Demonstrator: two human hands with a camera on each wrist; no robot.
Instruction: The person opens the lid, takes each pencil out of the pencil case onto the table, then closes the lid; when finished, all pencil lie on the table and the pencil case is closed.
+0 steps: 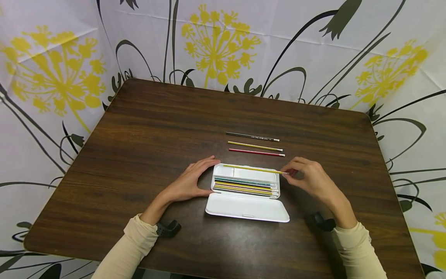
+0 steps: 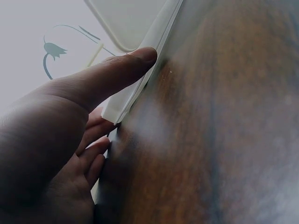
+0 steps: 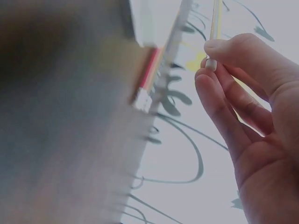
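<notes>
Yellow pencil (image 1: 254, 169) stretching along the far side of the open white pencil case (image 1: 256, 175), its white eraser (image 3: 211, 65) reaching past the right end! Whether its other tip is touching the tray, I'm not managing to tell. Good work here, I'd judge, is calling for a light pinch and a level shaft, running parallel to the long wall and staying clear of the row of pencils (image 1: 245, 188) filling the near side. A steady case is probably mattering just as much, the lid (image 1: 244, 207) lying folded back towards the person. Now the hands: the right hand (image 1: 308, 176) is coming in from the right, thumb and fingertips closing on the pencil just by the eraser. Opposite, the left hand (image 1: 186, 180) is spreading wide, gripping nothing tightly, thumb resting at the near left corner, fingers reaching to the far left one, seemingly bracing the case. Beyond, the black pencil (image 1: 244, 135), a second yellow-coloured one (image 1: 256, 146) and the red pencil (image 1: 256, 152) are lying roughly parallel on the table (image 1: 156, 135).
</notes>
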